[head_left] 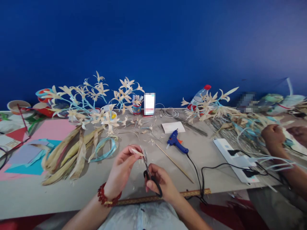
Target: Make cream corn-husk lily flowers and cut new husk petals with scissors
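Pinched between the fingers of my left hand [123, 169] is a small pale piece of corn husk [137, 152], held over the table's front half. My right hand [161, 182] is closed round the black handles of a pair of scissors [146, 164]. The blades point up and away from me, right beside the husk piece; whether they touch it I cannot tell. Dried corn husks [72, 153] lie to the left of my hands. A blue glue gun [177, 142] rests on its side to the right, near a thin wooden stick [175, 163].
Husk flowers on blue stems [96, 92] stand at the back left, more flowers [216, 102] at the right. A white power strip [235, 161] with trailing cords lies at right, near a co-worker's hands [273, 137]. Coloured paper [26, 169] and a blue ribbon loop [105, 149] lie left.
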`<move>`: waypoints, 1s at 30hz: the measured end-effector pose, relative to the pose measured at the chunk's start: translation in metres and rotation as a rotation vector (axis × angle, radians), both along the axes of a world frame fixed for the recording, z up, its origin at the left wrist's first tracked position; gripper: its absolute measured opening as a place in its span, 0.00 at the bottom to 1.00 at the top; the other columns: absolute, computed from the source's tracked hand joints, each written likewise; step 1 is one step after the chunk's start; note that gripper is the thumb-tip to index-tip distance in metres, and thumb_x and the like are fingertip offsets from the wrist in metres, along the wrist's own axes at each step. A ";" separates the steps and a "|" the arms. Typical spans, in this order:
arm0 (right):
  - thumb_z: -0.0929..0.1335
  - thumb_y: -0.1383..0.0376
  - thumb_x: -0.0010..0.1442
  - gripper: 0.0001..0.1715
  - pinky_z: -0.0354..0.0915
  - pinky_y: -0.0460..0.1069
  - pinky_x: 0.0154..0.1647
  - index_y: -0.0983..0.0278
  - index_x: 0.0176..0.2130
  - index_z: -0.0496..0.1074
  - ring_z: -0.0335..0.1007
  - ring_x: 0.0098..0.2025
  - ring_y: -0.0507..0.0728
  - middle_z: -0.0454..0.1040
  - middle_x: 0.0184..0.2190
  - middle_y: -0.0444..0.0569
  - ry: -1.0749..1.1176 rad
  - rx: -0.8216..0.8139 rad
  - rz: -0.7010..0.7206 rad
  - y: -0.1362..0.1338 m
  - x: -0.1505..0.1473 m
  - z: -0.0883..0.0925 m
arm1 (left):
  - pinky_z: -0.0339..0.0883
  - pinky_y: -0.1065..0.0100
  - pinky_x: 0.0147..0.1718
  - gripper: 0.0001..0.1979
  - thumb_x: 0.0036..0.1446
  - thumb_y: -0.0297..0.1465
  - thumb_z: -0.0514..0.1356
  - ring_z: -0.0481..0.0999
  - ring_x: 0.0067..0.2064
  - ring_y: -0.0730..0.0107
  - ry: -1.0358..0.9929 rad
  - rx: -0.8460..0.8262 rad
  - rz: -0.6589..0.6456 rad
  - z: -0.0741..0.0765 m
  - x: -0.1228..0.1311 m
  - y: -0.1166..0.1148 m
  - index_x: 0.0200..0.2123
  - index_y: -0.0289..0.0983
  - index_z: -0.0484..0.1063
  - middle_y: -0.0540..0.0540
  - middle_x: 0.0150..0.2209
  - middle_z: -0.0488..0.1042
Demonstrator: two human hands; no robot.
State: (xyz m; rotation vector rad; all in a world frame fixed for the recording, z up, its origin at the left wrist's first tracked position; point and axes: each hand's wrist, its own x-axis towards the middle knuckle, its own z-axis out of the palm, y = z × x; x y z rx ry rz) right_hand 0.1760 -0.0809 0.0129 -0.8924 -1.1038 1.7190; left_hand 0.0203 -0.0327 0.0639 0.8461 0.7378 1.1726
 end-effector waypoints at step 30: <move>0.75 0.45 0.43 0.31 0.53 0.41 0.15 0.62 0.26 0.58 0.56 0.15 0.45 0.60 0.17 0.35 0.022 -0.013 -0.101 0.003 -0.015 0.000 | 0.65 0.71 0.40 0.03 0.54 0.26 0.63 0.71 0.39 0.74 -0.218 -0.051 0.157 -0.006 0.019 -0.011 0.29 0.39 0.73 0.50 0.37 0.73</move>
